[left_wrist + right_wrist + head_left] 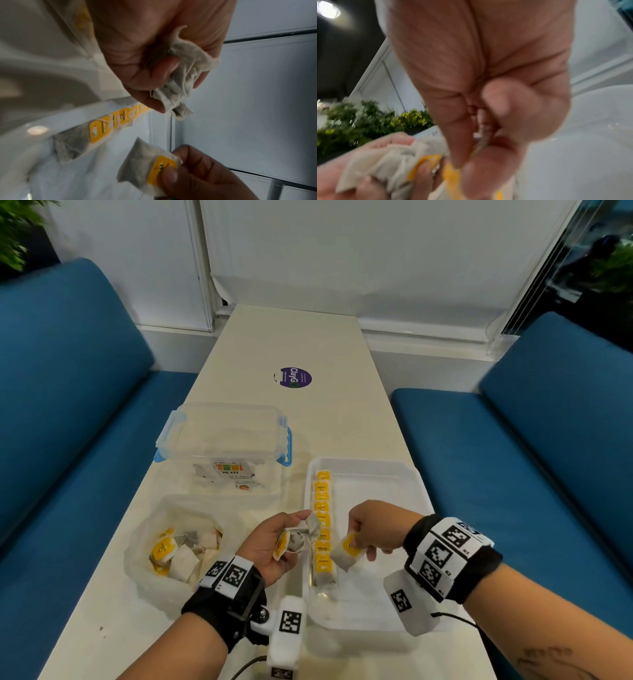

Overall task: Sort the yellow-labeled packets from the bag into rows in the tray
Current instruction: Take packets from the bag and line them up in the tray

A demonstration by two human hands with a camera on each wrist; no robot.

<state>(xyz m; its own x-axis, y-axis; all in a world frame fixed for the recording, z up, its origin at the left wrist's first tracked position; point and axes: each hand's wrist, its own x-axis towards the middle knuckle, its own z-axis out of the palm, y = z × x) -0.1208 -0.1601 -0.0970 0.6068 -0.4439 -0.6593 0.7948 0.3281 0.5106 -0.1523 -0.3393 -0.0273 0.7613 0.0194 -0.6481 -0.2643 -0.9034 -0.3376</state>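
A white tray (404, 474) lies on the table with one row of several yellow-labeled packets (322, 522) along its left wall, also seen in the left wrist view as a row of packets (109, 128). My left hand (274, 539) hovers just left of the row and grips a small bunch of packets (301, 534), crumpled in its fingers (164, 70). My right hand (371, 529) hangs over the tray and pinches a single packet (347, 551) by its yellow label (163, 170). A clear plastic bag (171, 546) with more packets sits at the left.
A clear lidded box (222, 436) with blue clips stands behind the bag. A purple sticker (295, 377) marks the table farther back. Blue benches (68, 392) run along both sides. The tray's right part (376, 508) holds no packets.
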